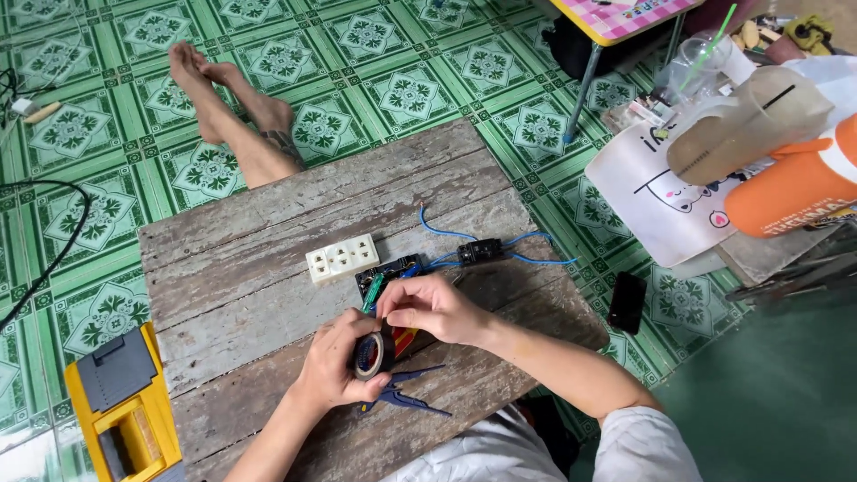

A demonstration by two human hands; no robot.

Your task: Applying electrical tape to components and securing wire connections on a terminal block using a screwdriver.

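Left hand [335,361] grips a tape roll [370,354] upright; right hand [435,308], fingers pinched at the tape's end, lies just above it, beside the black box [390,272] on the tabletop [241,268].

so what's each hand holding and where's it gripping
The left hand holds a roll of dark tape by its outer rim. The right hand pinches something just above the roll; what exactly cannot be told.

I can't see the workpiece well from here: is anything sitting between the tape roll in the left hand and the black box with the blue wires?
Nothing visible blocks it. The left hand holds the tape roll right at the black box; only the right hand lies over that spot. The white socket strip sits apart, further up the wooden board.
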